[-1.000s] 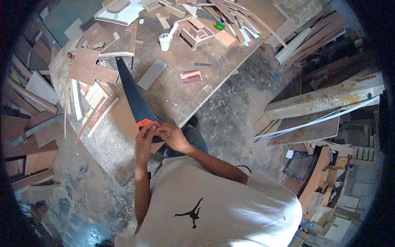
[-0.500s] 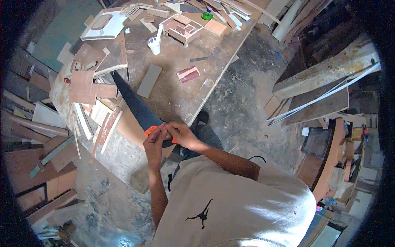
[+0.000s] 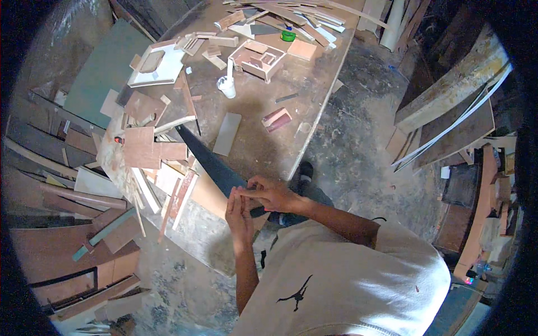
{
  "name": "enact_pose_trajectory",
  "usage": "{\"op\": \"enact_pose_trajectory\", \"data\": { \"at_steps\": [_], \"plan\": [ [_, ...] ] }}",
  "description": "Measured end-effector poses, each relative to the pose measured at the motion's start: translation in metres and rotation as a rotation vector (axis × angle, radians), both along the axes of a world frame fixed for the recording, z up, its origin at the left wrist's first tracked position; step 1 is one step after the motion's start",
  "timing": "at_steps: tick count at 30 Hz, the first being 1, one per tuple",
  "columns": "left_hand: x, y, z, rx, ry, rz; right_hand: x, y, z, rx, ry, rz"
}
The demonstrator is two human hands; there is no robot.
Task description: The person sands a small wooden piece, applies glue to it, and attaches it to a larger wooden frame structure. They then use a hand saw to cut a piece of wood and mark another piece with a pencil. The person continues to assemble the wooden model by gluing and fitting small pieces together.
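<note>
A handsaw with a dark blade (image 3: 208, 161) lies slanted on the dusty workbench (image 3: 263, 143), its tip among wood offcuts. The handle end sits at the bench's near edge, mostly hidden under my hands. My right hand (image 3: 276, 194) is closed around the handle, where a sliver of orange shows below the fingers. My left hand (image 3: 239, 210) stands upright beside it, fingers together and touching the right fingertips at the blade's base. Whether the left hand grips anything is hidden.
A flat wood strip (image 3: 227, 133) and a reddish block (image 3: 277, 119) lie beyond the saw. Farther back are a white glue bottle (image 3: 227, 85), an open wooden box (image 3: 258, 59) and a green lid (image 3: 288, 35). Offcuts (image 3: 147, 147) pile up left; long planks (image 3: 448, 106) lean at right.
My view has tilted, so the bench sits higher and farther left. My hands have stayed at the saw's handle, and they now cover most of its orange part.
</note>
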State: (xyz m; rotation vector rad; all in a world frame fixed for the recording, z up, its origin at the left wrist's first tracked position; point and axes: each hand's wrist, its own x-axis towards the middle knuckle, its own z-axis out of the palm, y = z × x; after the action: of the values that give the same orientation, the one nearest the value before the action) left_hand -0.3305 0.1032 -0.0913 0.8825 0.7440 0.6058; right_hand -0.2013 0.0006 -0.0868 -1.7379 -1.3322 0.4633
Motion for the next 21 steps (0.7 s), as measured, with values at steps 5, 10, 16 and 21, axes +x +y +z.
{"op": "enact_pose_trajectory", "data": {
  "at_steps": [5,10,16,21],
  "plan": [
    [-0.002,0.01,-0.004,-0.299,-0.267,0.084,0.0,0.013,0.021,-0.037,-0.205,0.079],
    [0.0,0.022,-0.006,-0.204,-0.157,0.063,-0.018,0.022,-0.004,-0.065,-0.329,-0.058],
    [0.001,0.024,-0.021,-0.225,-0.209,0.017,-0.012,0.019,0.003,-0.314,-0.258,-0.009],
    [0.023,0.012,-0.016,-0.245,-0.133,0.121,0.003,0.019,-0.003,-0.297,-0.386,-0.043]
  ]
}}
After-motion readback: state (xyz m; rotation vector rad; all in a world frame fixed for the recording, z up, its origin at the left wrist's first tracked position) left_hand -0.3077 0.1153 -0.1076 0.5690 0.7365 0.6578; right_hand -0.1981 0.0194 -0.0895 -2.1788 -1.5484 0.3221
